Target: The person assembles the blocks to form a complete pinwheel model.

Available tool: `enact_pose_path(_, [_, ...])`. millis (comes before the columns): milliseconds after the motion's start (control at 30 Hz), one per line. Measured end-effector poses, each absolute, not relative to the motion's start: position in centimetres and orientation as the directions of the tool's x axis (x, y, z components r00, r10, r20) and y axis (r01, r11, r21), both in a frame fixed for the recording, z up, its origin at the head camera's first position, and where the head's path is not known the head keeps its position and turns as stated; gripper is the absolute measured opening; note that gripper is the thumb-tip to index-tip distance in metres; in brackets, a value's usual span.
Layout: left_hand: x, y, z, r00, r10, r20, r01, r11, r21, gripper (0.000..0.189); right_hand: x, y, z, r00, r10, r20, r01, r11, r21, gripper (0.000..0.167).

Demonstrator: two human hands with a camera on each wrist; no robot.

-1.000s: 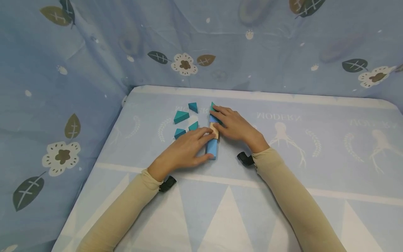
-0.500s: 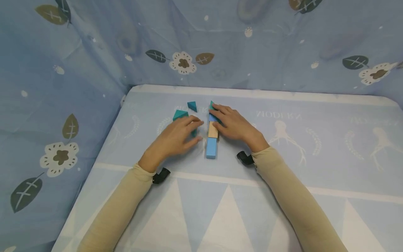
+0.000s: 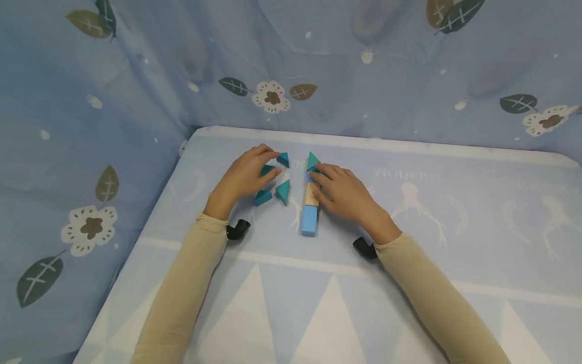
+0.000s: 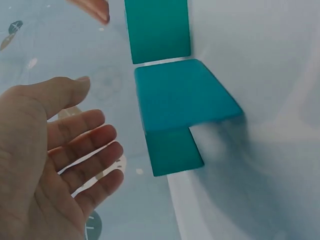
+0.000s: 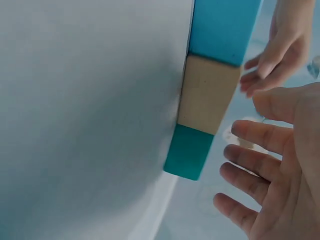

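In the head view a row of blocks runs away from the person: a light blue block (image 3: 309,221) nearest, a plain wooden block (image 3: 311,194), a mostly covered blue block (image 3: 309,176), and a green triangular block (image 3: 312,161) at the far end. My right hand (image 3: 346,196) lies along the row's right side, fingers relaxed at the far blocks. My left hand (image 3: 244,174) hovers over the loose triangular blocks, fingertips beside a dark teal triangle (image 3: 284,160). It partly hides a green triangle (image 3: 267,170). Both wrist views show loosely bent fingers.
Two more loose triangular blocks, one green (image 3: 283,192) and one teal (image 3: 263,197), lie between the left hand and the row. The table (image 3: 291,283) has a patterned cloth. A blue patterned curtain (image 3: 191,55) hangs behind and at the left.
My left hand has left the near end of the row and moved left and away, to the loose triangles. My right hand stays by the row, its fingers slightly drawn back.
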State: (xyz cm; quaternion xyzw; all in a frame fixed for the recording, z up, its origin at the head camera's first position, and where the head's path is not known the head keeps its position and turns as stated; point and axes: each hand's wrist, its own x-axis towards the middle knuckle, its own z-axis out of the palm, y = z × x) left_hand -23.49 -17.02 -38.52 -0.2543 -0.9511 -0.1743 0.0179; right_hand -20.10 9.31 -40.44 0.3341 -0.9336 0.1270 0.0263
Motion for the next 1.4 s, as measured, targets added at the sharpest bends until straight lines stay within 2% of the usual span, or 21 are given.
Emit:
enact_pose_path(267, [-24.4, -16.3, -38.2, -0.900, 0.435, 0.033, 0.420, 0.845, 0.331, 0.044, -16.4, 9.7, -40.1, -0.737, -0.651, 0.179, -0.675, 0.720, -0.160, 0.051])
enact_pose_path(467, [-24.9, -16.1, -38.2, -0.907, 0.420, -0.027, 0.390, 0.863, 0.320, 0.042, -14.5, 9.4, -40.6, -0.710, -0.681, 0.182, -0.705, 0.690, -0.166, 0.050])
enact_pose_path(1000, [-25.2, -15.0, -39.3, -0.903, 0.430, -0.024, 0.413, 0.881, 0.231, 0.046, -14.1, 9.8, -41.6, -0.703, -0.693, 0.162, -0.712, 0.686, -0.152, 0.054])
enact_pose_path(1400, [-25.3, -14.9, -39.8, -0.901, 0.432, -0.027, 0.403, 0.859, 0.315, 0.046, -14.2, 9.7, -41.8, -0.720, -0.679, 0.143, -0.693, 0.693, -0.200, 0.054])
